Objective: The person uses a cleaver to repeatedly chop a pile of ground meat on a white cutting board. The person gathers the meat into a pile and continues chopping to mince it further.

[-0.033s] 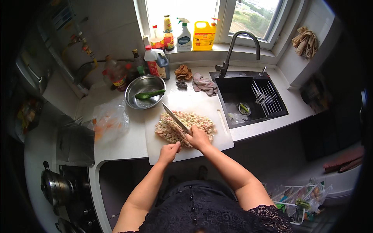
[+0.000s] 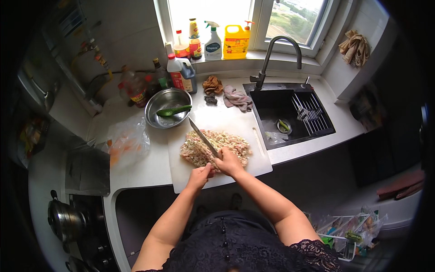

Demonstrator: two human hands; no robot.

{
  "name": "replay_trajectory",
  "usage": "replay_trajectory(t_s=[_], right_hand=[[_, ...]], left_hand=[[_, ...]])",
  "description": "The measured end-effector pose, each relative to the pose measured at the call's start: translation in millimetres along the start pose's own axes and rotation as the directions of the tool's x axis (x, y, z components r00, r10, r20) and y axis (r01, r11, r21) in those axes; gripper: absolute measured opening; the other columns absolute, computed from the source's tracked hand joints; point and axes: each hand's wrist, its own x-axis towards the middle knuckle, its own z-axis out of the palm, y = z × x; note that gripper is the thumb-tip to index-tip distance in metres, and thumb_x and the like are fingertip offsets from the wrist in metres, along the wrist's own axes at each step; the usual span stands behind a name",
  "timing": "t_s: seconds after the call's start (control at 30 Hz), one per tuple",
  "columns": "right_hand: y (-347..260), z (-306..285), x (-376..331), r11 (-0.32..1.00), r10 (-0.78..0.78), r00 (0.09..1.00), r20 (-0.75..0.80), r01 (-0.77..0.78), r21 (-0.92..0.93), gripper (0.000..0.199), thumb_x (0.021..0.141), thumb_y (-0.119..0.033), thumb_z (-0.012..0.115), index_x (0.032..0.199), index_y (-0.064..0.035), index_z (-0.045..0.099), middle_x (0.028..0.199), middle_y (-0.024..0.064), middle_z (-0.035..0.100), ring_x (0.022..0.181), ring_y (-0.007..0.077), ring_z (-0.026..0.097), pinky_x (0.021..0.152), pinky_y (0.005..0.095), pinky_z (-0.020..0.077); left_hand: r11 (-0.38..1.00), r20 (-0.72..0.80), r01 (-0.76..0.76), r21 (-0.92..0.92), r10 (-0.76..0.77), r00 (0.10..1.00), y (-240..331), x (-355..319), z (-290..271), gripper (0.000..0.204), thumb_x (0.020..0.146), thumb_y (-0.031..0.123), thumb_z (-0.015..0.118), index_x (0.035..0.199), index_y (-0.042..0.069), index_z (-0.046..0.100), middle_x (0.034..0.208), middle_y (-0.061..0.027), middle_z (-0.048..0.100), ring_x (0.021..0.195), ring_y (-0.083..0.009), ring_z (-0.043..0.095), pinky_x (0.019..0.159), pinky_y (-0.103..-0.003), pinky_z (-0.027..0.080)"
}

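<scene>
- White kitchen counter [image 2: 156, 158] under a bright window; dark sink [image 2: 271, 103] on the right.
- Cutting board [image 2: 178, 176] at the counter's front edge, its near corner jutting past it.
- Chopped mixture [image 2: 236, 141], pale with pink and green bits, heaped mid-board.
- Right hand [image 2: 229, 162] clenched round the handle of a knife [image 2: 202, 136]; blade slants up and left over the heap.
- Left hand [image 2: 200, 177] at the heap's near edge, fingers curled (cannot tell whether they pinch anything).
- Steel bowl [image 2: 154, 103] just behind the board, long green vegetable [image 2: 174, 110] inside.
</scene>
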Motion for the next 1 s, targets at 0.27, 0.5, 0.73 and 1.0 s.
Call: replay_trajectory(t_s=[0.27,0.5,0.73,1.0], right_hand=[[31.5,60.6,-20.8,0.864,-0.273,0.957,-0.102,0.29,0.411,0.06,0.07,-0.014,0.058,0.124,0.005,0.041,0.107,0.024,0.059,0.105,0.0328,0.057,0.09,0.0388,0.0433],[4.6,0.9,-46.0,0.939,-0.236,0.971,0.046,0.216,0.269,0.071,0.074,-0.026,0.067,0.131,0.0059,0.037,0.104,0.0228,0.06,0.092,0.035,0.061,0.081,0.0372,0.0486],[133.3,-16.9,-26.1,0.932,-0.022,0.883,-0.468,-0.151,-0.33,0.033,0.081,-0.021,0.061,0.107,-0.0015,0.058,0.104,0.0192,0.058,0.102,0.0355,0.052,0.089,0.0448,0.0415],[147.6,-5.8,-24.7,0.755,0.147,0.96,-0.24,-0.266,-0.6,0.019,0.078,-0.01,0.057,0.094,-0.0005,0.06,0.104,0.0175,0.057,0.104,0.0332,0.052,0.091,0.0424,0.0407]], left_hand=[[0.864,0.157,0.098,-0.493,-0.023,0.987,13.8,6.6,15.3,0.035,0.092,0.041,0.053,0.1,0.008,0.056,0.084,-0.0032,0.062,0.07,-0.0142,0.06,0.062,-0.03,0.051],[0.791,0.002,-0.074,-0.607,0.095,0.995,24.1,1.1,10.0,0.022,0.093,0.026,0.054,0.091,0.004,0.053,0.075,-0.0035,0.059,0.059,-0.0129,0.057,0.054,-0.027,0.05],[0.951,-0.007,-0.022,-0.307,0.021,1.0,34.1,-15.2,-44.6,0.037,0.095,0.042,0.046,0.097,0.006,0.05,0.061,0.0009,0.047,0.042,-0.0074,0.041,0.038,-0.022,0.035],[0.921,-0.215,-0.091,0.378,0.183,0.959,-37.2,32.0,-63.1,0.052,0.092,0.048,0.043,0.074,0.001,0.055,0.055,-0.0092,0.053,0.042,-0.0199,0.052,0.04,-0.034,0.042]])
